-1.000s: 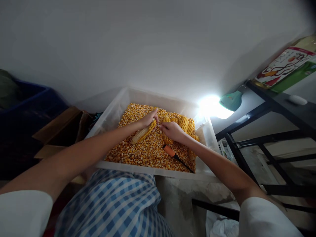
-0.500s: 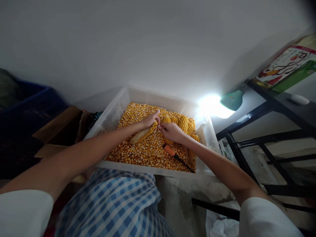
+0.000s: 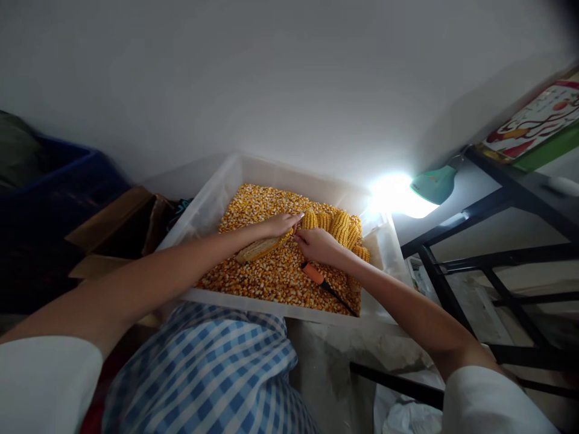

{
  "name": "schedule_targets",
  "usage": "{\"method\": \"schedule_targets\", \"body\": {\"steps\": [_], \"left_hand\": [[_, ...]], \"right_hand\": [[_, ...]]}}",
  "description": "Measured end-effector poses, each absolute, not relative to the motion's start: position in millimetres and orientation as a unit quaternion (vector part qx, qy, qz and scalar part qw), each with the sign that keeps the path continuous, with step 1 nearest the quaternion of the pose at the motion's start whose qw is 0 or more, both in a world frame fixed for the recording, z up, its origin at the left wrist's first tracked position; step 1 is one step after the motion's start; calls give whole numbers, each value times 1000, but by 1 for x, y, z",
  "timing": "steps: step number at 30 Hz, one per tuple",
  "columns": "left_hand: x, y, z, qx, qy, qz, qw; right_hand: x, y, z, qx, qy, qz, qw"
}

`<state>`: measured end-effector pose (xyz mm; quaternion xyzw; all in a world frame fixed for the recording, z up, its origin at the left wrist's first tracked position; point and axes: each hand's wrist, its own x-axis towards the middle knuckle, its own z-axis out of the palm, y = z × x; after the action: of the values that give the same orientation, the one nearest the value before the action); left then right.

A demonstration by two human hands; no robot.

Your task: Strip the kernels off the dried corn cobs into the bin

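A partly stripped corn cob (image 3: 259, 249) lies slanted over loose corn kernels (image 3: 266, 278), its pale bare end toward the lower left. My left hand (image 3: 281, 225) is closed over the cob's yellow upper end, with some fingers stretched out. Against that same end, my right hand (image 3: 317, 243) is closed in a pinch; its fingertips are partly hidden. Several full corn cobs (image 3: 340, 226) sit just beyond my right hand. Below it, a screwdriver-like tool (image 3: 312, 273) with an orange handle and dark shaft rests on the kernels.
A whitish plastic bin (image 3: 253, 302) contains the corn. A lit lamp (image 3: 432, 184) hangs at right from a black metal rack (image 3: 429, 271). An open cardboard box (image 3: 111, 220) and a dark blue crate (image 3: 81, 166) are at left. Blue checked cloth (image 3: 212, 367) covers my lap.
The view has shifted slightly. My left hand has flattened and reached further over the cob's end, while my right hand keeps its pinch there. The tool lies unmoved on the kernels.
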<state>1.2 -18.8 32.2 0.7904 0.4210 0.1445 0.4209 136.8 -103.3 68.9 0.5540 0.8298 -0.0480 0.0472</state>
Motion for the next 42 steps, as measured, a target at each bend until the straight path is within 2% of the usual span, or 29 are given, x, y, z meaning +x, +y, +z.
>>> {"method": "schedule_targets", "body": {"steps": [8,13,42], "left_hand": [[3,-20,19,828,425,119,347],[2,-19,14,835,403,108,359],[5,-17,10,877,381,69,285]], "right_hand": [[133,-107,61,542,835,-43,86],[130,-108,56,539,834,-44,111],[132,-107,55,534,836,-41,116]]}}
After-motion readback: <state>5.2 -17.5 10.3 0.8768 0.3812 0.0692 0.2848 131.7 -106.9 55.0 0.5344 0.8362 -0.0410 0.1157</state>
